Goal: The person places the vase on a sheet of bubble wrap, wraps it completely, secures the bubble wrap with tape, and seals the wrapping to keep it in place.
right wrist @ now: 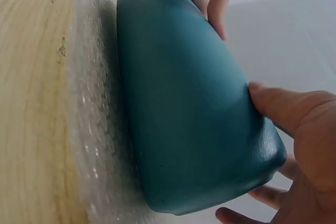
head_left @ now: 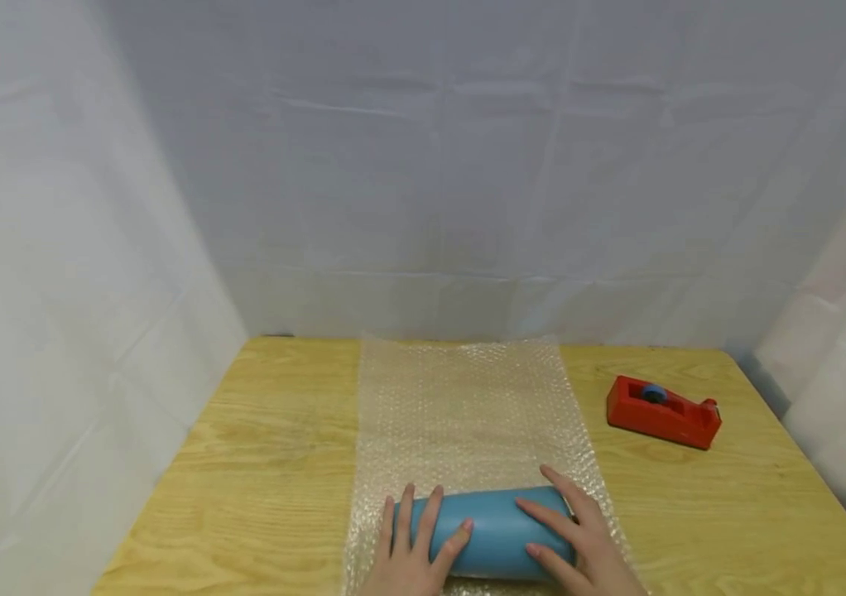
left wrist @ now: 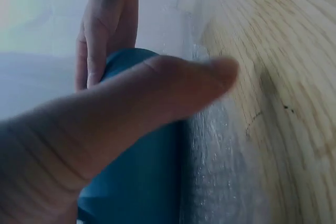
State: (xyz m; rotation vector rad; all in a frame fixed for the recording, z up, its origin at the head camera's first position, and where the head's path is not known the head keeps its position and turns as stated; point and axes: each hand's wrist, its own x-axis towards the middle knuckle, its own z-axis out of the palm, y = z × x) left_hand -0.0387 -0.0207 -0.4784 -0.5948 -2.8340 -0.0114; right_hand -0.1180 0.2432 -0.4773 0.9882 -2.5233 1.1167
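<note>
A blue tapered cylinder (head_left: 496, 530), shaped like a vase or tumbler, lies on its side across a sheet of bubble wrap (head_left: 460, 414). Its wider end points right. Over the narrower left end rests my left hand (head_left: 411, 550), fingers spread and fairly straight, thumb on the near side. My right hand (head_left: 590, 542) touches the wider end with fingers spread apart. In the right wrist view, the right thumb (right wrist: 283, 106) presses the cylinder's side near that end, and some fingers show beyond it. The left thumb (left wrist: 152, 93) partly covers the cylinder in the left wrist view.
A red tape dispenser (head_left: 663, 411) with a blue-cored roll stands on the right of the wooden table (head_left: 266, 463). The bubble wrap runs toward the table's back edge. White sheeting (head_left: 438, 165) hangs behind the table and along both sides.
</note>
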